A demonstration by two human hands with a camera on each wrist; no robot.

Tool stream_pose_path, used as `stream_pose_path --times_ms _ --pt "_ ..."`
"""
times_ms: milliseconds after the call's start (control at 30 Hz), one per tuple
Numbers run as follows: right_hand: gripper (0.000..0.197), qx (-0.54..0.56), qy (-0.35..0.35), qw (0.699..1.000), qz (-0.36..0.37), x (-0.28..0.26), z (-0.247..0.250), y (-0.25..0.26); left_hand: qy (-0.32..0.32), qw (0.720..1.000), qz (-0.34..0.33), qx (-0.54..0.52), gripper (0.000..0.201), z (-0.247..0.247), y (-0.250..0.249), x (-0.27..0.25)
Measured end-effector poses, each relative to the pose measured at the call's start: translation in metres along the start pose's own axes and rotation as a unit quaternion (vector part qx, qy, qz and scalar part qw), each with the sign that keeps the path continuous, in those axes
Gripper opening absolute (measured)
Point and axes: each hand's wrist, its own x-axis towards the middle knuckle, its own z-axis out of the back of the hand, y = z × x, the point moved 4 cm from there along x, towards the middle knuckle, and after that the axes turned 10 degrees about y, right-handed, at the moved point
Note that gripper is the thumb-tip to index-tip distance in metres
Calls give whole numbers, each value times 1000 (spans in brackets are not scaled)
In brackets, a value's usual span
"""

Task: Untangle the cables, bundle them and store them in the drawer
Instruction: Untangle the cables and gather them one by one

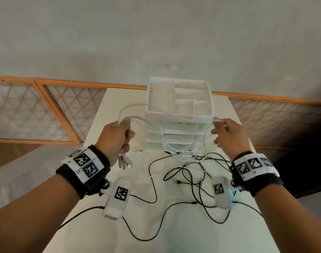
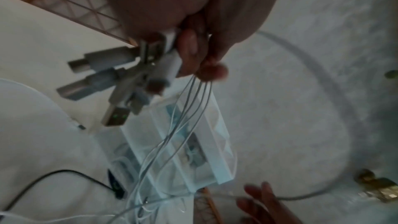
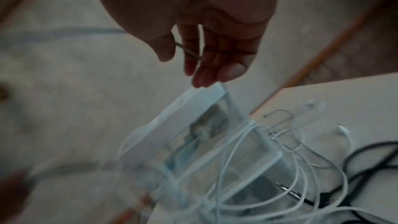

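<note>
My left hand [image 1: 119, 136] is raised above the table and grips a bunch of white cables [image 1: 167, 143]; their USB plugs [image 1: 126, 162] [image 2: 107, 81] hang below the fist. The strands run right, across the front of a white drawer unit [image 1: 178, 125] with an open compartment tray on top. My right hand [image 1: 227, 132] [image 3: 193, 52] pinches one white strand [image 3: 187, 50] between thumb and forefinger, its other fingers stretched out. The white loops sag to the table [image 1: 174, 225] in front of the drawers. Black cables [image 1: 188, 179] lie tangled on the tabletop below both hands.
The white table is narrow and its far edge sits behind the drawer unit. Orange-framed lattice panels [image 1: 52, 110] lie on the floor left and right. A pale surface [image 1: 19, 170] borders the table on the left. Black cable runs off the near left edge.
</note>
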Motion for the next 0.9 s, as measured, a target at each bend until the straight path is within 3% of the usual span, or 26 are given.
stream_pose_path --times_ms 33,133,200,367,533,733,900 --pt "14 -14 33 998 53 -8 -11 9 26 1000 -16 3 31 -10 -6 -1" --pt "22 5 131 964 232 -38 -47 56 103 993 -46 36 24 -54 -14 -3" --pt "23 41 128 948 289 -46 -53 79 150 987 -45 41 25 -84 -9 -5" --pt "26 169 -17 950 261 -17 2 94 237 956 4 174 35 -102 36 -8" --pt "27 62 -176 944 271 3 76 93 186 918 62 344 31 -58 73 1" --pt "33 -29 -178 954 241 17 78 72 88 896 122 419 28 -14 77 11" --pt "53 -87 -127 980 124 44 59 43 20 949 170 265 30 5 65 15"
